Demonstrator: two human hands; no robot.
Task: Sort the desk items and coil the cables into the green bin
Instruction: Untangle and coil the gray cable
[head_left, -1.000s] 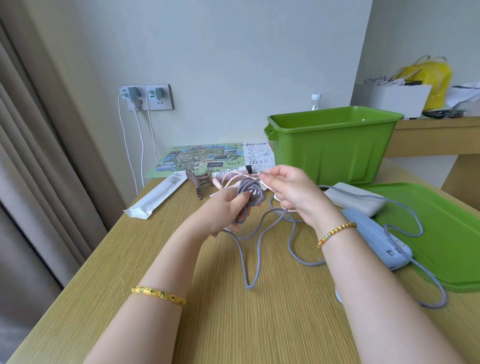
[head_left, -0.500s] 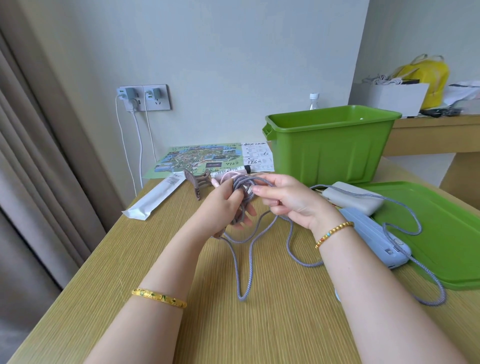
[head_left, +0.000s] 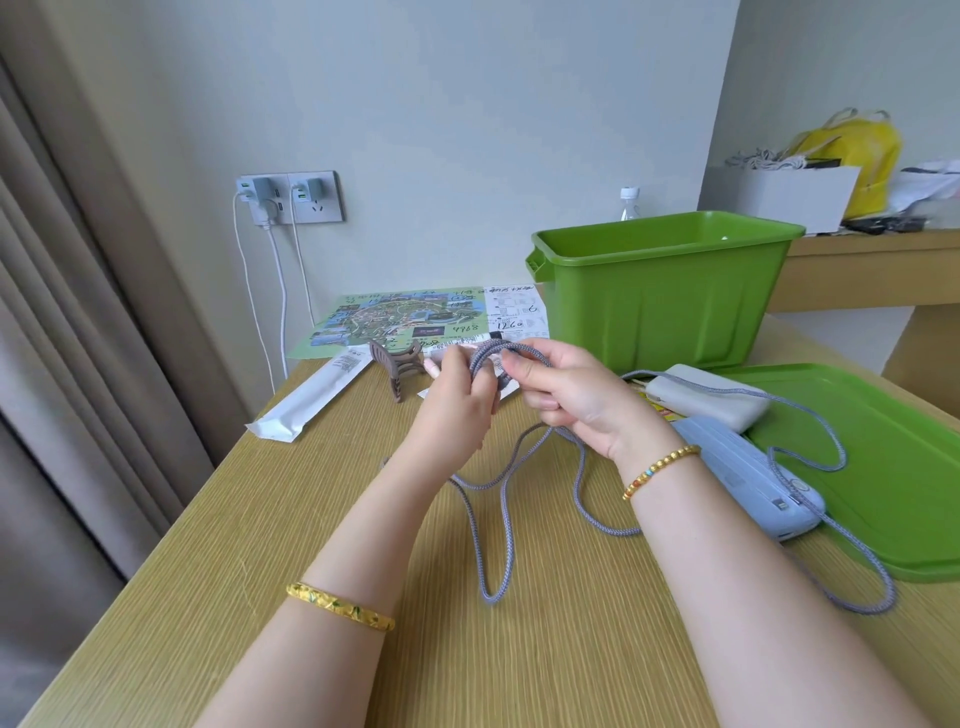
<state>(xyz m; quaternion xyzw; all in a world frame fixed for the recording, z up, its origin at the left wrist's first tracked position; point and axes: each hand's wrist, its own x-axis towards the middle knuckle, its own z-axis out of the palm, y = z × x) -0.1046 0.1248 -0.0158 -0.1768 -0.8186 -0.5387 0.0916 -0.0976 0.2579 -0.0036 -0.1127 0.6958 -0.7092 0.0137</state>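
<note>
A grey braided cable (head_left: 497, 525) trails in loops over the wooden desk (head_left: 260, 545) and across the green lid (head_left: 883, 467) at the right. My left hand (head_left: 457, 410) grips a small coil of this cable above the desk. My right hand (head_left: 566, 395) pinches a strand of the cable and lays it over the top of the coil. The green bin (head_left: 665, 296) stands open behind my hands. A white power bank (head_left: 711, 397) and a light blue power bank (head_left: 748, 478) lie by the lid.
A brown hair claw (head_left: 396, 369), a long white sachet (head_left: 311, 400) and a printed map (head_left: 405, 322) lie at the back left. Two chargers sit in the wall socket (head_left: 291, 197). A curtain hangs at the left. A yellow bag (head_left: 857, 150) sits on a side shelf.
My right hand has come in from the right and wound another turn over the coil. The loose loop on the desk has shortened and drawn toward my hands.
</note>
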